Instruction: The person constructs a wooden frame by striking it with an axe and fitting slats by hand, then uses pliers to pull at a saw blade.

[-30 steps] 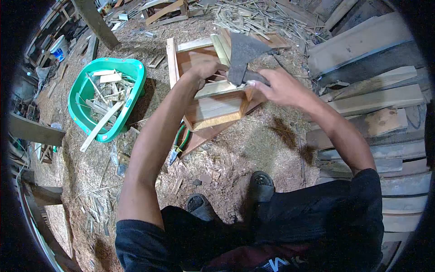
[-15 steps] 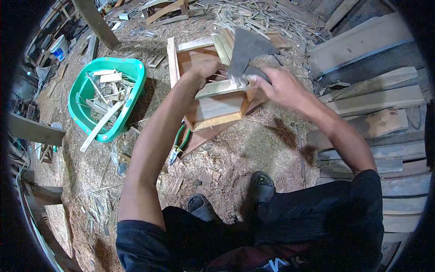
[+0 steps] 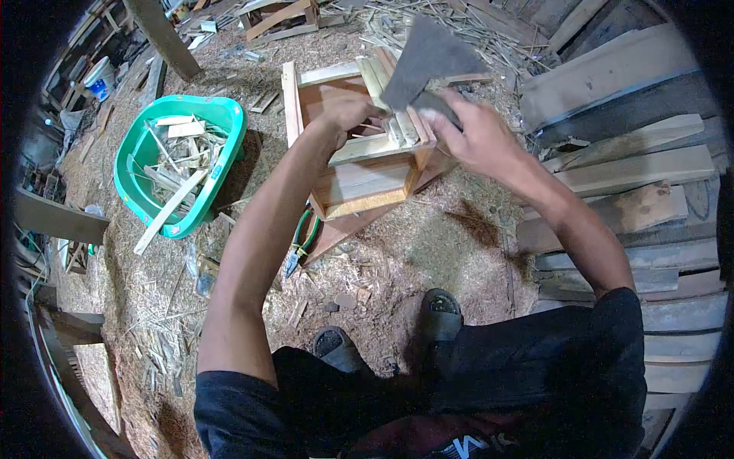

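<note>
My right hand point(image 3: 480, 131) is closed round the short handle of a hatchet point(image 3: 430, 63). Its wide dark blade is raised just above a wooden box frame point(image 3: 362, 182). Pale wooden slats point(image 3: 405, 128) lie side by side over the frame's right part, their near ends on its front rail. My left hand point(image 3: 352, 116) is over the frame's opening, left of the slats, fingers bent towards them. Whatever those fingertips hold is hidden. Pliers point(image 3: 302, 243) with green and black handles lie on the ground against the frame's near left corner.
A green plastic tub point(image 3: 218, 200) of wood scraps stands to the left. Planks point(image 3: 627, 170) line the right side. Behind are a pile of thin sticks point(image 3: 428, 27), another wooden frame point(image 3: 281, 19) and a post point(image 3: 162, 42). My sandalled feet point(image 3: 442, 312) stand in front on ground strewn with shavings.
The hatchet has lifted up and to the right off the slats, uncovering their near ends. My right hand has shifted slightly right with it; my left hand stays in place.
</note>
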### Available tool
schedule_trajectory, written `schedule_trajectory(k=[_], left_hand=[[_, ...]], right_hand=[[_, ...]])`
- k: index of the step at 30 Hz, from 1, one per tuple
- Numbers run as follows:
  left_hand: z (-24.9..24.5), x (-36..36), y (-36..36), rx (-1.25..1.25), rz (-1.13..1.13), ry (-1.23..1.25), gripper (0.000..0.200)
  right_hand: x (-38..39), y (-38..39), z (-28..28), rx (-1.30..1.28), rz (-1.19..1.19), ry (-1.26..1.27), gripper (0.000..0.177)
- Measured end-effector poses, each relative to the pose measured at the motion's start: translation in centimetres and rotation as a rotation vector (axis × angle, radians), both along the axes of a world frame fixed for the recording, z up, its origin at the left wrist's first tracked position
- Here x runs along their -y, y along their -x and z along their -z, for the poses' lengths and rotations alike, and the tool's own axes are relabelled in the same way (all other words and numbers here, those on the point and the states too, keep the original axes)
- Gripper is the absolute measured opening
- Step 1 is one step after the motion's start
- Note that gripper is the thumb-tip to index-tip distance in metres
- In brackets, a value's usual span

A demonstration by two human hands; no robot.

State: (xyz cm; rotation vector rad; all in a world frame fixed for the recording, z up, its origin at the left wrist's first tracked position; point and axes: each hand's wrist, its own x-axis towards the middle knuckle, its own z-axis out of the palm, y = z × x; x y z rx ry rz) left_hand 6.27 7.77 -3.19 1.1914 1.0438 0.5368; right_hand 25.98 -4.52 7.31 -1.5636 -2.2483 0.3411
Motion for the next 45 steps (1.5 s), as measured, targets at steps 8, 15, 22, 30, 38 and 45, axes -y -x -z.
schedule_trajectory(k=[8, 15, 22, 30, 38, 45], left_hand=[[2.1, -1.4, 0.1, 0.059, -0.006, 0.011, 0.007], [1.1, -0.8, 0.0, 0.011, -0.029, 0.043, 0.014], [1.3, -0.8, -0.2, 0.050, -0.066, 0.038, 0.016], [2.0, -2.6, -2.0, 0.409, -0.389, 0.257, 0.009], [-0.6, -0.9, 0.4, 0.628, -0.576, 0.167, 0.032], [-7.1, 0.5, 2.5, 1.372, -0.160, 0.243, 0.046]], right_hand=[[0.2, 0.5, 1.1, 0.172, 0.073, 0.351, 0.039], [-1.1, -1.4, 0.4, -0.133, 0.108, -0.136, 0.036], [1.0, -1.0, 1.7, 0.016, -0.059, 0.204, 0.037], [5.8, -9.7, 14.1, -0.010, -0.382, 0.356, 0.056], [6.7, -15.6, 30.5, 0.262, -0.723, 0.524, 0.060], [-1.4, -8.6, 18.3, 0.148, -0.124, 0.312, 0.031]])
